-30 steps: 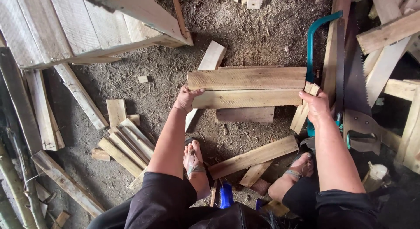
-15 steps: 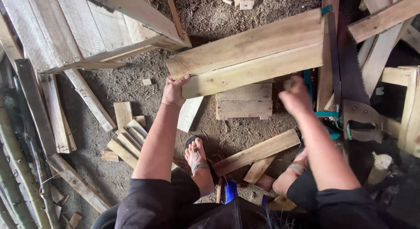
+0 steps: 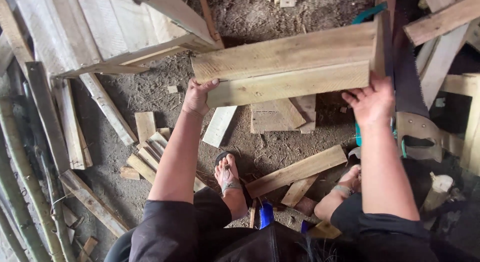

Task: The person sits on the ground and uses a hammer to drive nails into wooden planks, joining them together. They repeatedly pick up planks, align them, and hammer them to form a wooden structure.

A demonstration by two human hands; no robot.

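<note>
Gripping from both ends, we had the wooden plank assembly (image 3: 287,67) lifted clear of the dirt floor (image 3: 165,92), two long boards joined edge to edge with a short end piece at the right. Our left hand (image 3: 197,96) was clamped on the lower left corner, fingers curled up over the front board's edge, thumb underneath. Our right hand (image 3: 372,99) was closed on the lower right corner, fingers spread against the end piece. The boards sat tilted, the right end higher than the left, up near the top middle of the view. Just to the right of that hand hung a handsaw (image 3: 412,107), its dark blade running upward and its pale handle low, and a teal-framed saw (image 3: 367,14) peeked out behind the assembly. Down on the floor we saw a short flat board (image 3: 277,117) directly beneath the lifted piece, a long offcut (image 3: 297,171) lying slantwise near our sandalled left foot (image 3: 229,178), and a fan of small slats (image 3: 147,152) at the left. A pallet-like frame (image 3: 115,32) leaned at the upper left.
</note>
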